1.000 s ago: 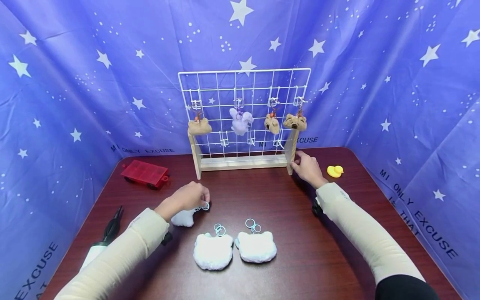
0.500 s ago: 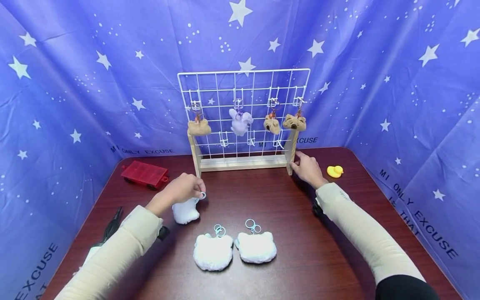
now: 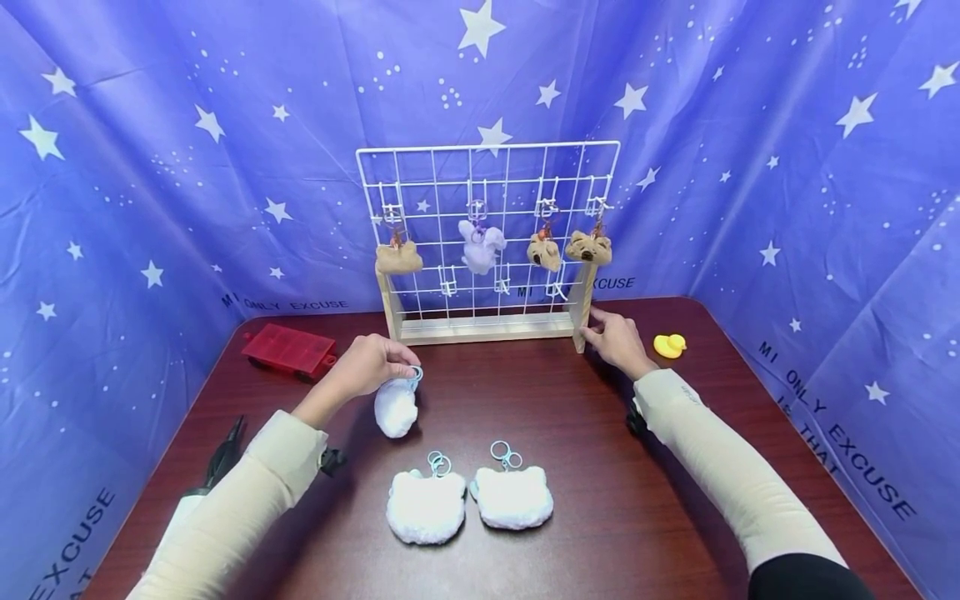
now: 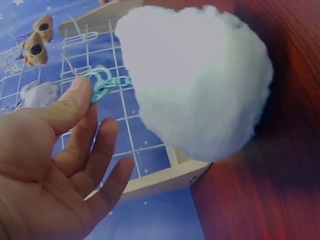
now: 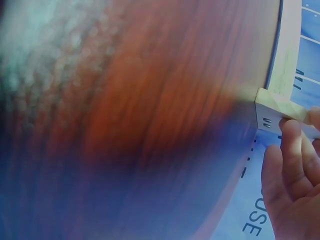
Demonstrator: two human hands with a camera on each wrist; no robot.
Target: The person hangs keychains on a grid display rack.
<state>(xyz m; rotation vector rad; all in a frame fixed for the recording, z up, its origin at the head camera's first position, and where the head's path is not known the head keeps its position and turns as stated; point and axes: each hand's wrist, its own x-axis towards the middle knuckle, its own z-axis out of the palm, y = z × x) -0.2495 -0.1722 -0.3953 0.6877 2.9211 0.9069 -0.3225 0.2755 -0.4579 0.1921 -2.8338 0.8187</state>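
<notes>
My left hand (image 3: 369,367) pinches the light-blue key ring (image 4: 100,86) of a white plush keychain (image 3: 396,408) between thumb and forefinger. The plush dangles below the hand, left of centre; in the left wrist view it fills much of the picture. My right hand (image 3: 617,340) grips the right wooden leg (image 3: 581,308) of a white wire grid rack (image 3: 487,146), its thumb on the near side. Hanging from the rack's upper hooks are tan bear plush keychains (image 3: 589,247) and a lilac plush keychain (image 3: 480,246). Lower on the grid are bare hooks (image 3: 502,287).
Two more white plush keychains, a left one (image 3: 426,507) and a right one (image 3: 513,497), lie near the front. A red toy trailer (image 3: 291,350) stands left and a yellow duck (image 3: 670,346) right. A black-tipped white tool (image 3: 223,454) is partly behind the left sleeve.
My left hand has lifted the white plush keychain by its ring, moving away from me and slightly right; the plush now hangs. The right hand stays at the rack's leg.
</notes>
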